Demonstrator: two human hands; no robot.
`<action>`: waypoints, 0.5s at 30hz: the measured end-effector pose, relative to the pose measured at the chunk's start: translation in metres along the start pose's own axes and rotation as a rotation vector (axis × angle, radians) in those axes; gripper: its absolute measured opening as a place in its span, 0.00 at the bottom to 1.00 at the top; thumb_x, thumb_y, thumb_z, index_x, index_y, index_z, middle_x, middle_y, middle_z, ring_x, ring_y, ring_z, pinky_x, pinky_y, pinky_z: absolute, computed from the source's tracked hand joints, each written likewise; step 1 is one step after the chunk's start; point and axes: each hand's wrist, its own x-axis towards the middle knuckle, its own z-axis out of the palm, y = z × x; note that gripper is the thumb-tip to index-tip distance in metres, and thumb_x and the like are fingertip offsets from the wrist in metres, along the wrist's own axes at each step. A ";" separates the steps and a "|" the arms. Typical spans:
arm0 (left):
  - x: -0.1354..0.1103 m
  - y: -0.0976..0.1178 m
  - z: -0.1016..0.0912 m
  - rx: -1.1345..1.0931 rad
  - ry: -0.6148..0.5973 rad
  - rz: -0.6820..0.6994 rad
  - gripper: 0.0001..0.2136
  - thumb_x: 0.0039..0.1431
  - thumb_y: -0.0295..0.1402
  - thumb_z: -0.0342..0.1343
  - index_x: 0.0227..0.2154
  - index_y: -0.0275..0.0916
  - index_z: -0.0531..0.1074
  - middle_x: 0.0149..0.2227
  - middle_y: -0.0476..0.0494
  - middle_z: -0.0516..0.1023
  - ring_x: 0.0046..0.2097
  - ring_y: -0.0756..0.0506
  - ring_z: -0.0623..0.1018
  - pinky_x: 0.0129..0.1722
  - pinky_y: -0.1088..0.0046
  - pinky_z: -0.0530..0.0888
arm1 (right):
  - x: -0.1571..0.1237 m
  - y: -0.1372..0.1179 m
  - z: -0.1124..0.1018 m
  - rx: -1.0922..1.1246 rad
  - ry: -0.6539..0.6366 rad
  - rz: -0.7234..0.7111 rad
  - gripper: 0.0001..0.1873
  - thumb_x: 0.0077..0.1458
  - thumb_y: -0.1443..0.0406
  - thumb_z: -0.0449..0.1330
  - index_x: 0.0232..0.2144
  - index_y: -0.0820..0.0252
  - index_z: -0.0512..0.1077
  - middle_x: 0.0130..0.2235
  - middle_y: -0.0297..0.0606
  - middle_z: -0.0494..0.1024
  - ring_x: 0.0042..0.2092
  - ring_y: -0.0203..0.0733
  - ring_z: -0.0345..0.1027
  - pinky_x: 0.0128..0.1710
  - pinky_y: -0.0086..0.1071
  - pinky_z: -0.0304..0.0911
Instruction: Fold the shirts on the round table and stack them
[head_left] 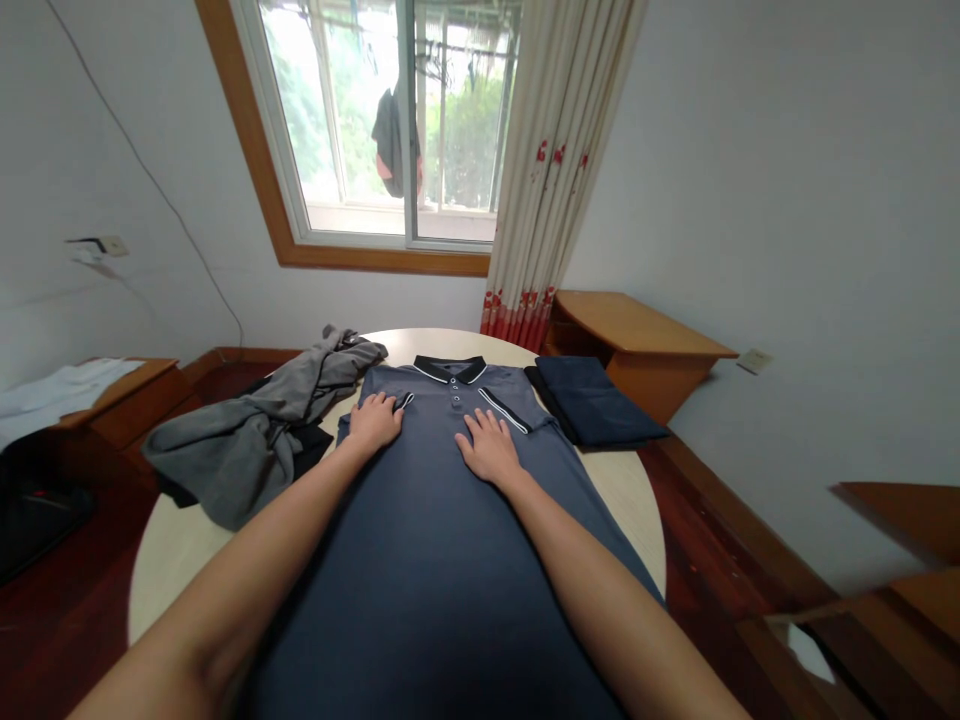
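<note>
Head view. Resting left grip (377, 422) and right grip (489, 448) unclenched, palm-down, on black-collared blue-grey fabric polo shirt (450, 540) spread flat beneath both. Showing crumpled grey cloth (229, 450) left of left grip.

Far centre: pale-framed, two-pane sliding window (457, 140) in orange-brown wooden surround (390, 259). Cream fabric curtain (562, 150), red floral print, at its right. Farther right: brown wooden cabinet (637, 325). Left: brown wooden nightstand (159, 392), white cloth (64, 393) on top.

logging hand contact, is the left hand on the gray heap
No, the left hand rests on the polo shirt, not on the gray heap.
</note>
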 end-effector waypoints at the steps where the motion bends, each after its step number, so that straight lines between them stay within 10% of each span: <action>1: 0.004 0.002 -0.001 0.005 0.001 -0.016 0.23 0.68 0.44 0.43 0.56 0.36 0.72 0.62 0.31 0.70 0.63 0.32 0.67 0.59 0.50 0.66 | 0.000 0.001 0.000 0.006 0.006 -0.003 0.33 0.69 0.52 0.45 0.68 0.63 0.59 0.72 0.47 0.53 0.72 0.55 0.41 0.69 0.49 0.38; 15: 0.058 0.006 -0.011 -0.075 0.030 -0.076 0.25 0.69 0.44 0.39 0.46 0.35 0.78 0.48 0.30 0.81 0.49 0.34 0.80 0.47 0.62 0.74 | 0.000 0.003 -0.001 0.036 0.022 -0.027 0.33 0.68 0.52 0.47 0.67 0.64 0.61 0.71 0.49 0.54 0.72 0.56 0.43 0.69 0.50 0.38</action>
